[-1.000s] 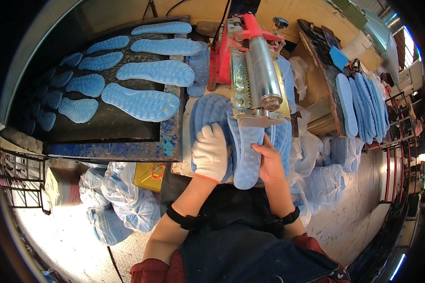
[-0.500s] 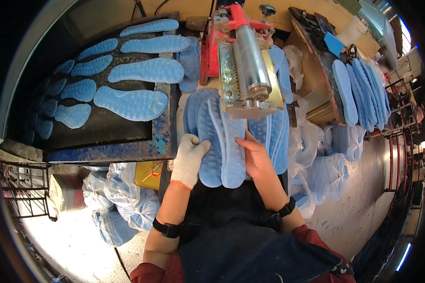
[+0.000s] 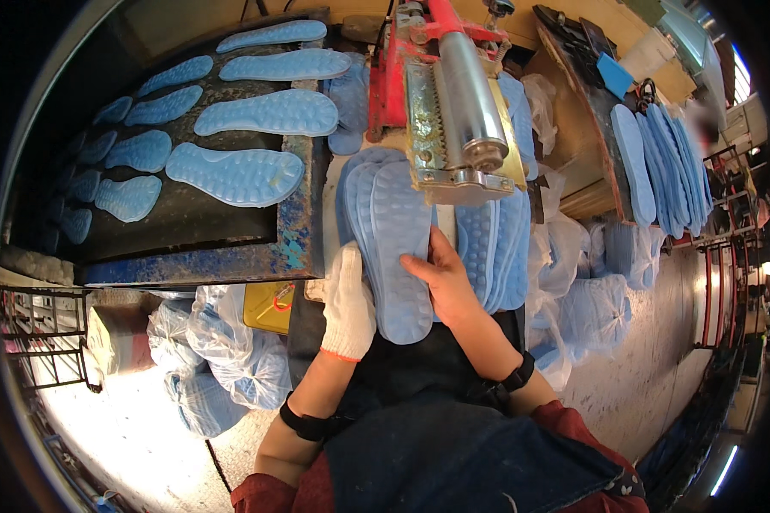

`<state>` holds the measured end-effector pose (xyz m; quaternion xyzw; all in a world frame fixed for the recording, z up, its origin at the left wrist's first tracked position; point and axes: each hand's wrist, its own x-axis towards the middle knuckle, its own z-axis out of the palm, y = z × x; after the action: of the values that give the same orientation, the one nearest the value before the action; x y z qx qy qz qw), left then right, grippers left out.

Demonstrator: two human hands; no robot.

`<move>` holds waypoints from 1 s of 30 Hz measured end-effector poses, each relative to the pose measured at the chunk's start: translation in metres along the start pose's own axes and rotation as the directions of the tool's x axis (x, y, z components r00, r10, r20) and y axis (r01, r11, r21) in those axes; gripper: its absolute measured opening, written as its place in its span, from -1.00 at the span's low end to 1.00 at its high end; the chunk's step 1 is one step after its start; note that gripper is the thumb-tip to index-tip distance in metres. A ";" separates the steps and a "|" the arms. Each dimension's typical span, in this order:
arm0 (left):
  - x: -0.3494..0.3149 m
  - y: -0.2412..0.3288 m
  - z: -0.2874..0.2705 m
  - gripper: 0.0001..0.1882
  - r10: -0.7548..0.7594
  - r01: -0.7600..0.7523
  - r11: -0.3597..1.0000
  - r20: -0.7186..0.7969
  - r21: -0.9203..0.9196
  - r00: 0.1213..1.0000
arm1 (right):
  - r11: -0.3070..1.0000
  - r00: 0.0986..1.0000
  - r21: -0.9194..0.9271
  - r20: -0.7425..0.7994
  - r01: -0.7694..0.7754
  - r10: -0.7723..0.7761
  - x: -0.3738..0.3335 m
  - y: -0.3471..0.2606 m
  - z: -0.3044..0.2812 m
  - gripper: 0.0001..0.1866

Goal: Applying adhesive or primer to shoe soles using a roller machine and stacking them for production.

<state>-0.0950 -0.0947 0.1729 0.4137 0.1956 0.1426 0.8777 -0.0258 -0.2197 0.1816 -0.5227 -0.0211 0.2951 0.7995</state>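
Note:
A blue, bumpy shoe insole (image 3: 399, 214) lies uppermost on a fanned bunch of similar insoles (image 3: 356, 198) in front of me. My bare right hand (image 3: 443, 278) grips its right edge, thumb on the top face and the other fingers mostly hidden beneath. Along the bunch's left side rests my left hand (image 3: 349, 303) in a white knit glove, stretched out upright and not clasping; some of its fingers are hidden. Just beyond stands a press-like machine (image 3: 470, 98) with a metal roller and red frame. More insoles (image 3: 506, 256) lean together right of my right hand.
On the left, a dark, blue-edged table (image 3: 295, 244) carries several insoles in rows. A side bench (image 3: 592, 141) at the right holds another row of insoles. Clear plastic bags of insoles (image 3: 252, 368) sit on the floor beside a yellow container (image 3: 267, 308).
The top insole now lies flatter over the bunch, shifted slightly left. My left thumb has come off the insoles and the glove has straightened along their side. My right hand has moved slightly left.

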 end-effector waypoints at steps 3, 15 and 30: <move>-0.007 0.004 0.002 -0.58 -0.111 0.148 0.958 -0.158 0.248 0.981 | 0.994 1.000 -0.110 0.024 -0.004 0.006 -0.007 0.003 0.004 -0.39; -0.009 0.008 0.007 -0.09 0.096 -0.141 0.864 0.118 0.484 0.988 | 0.794 0.977 -0.569 0.114 0.213 -0.181 -0.017 0.001 0.002 -0.31; 0.002 0.021 0.014 -0.19 -0.086 0.080 0.993 0.065 0.083 0.994 | 0.670 0.998 -0.740 0.050 0.053 -0.023 -0.012 -0.010 -0.001 -0.42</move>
<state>-0.0883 -0.0905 0.1970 0.4449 0.1882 0.0837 0.8716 -0.0312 -0.2298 0.1926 -0.7959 -0.1646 0.2539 0.5244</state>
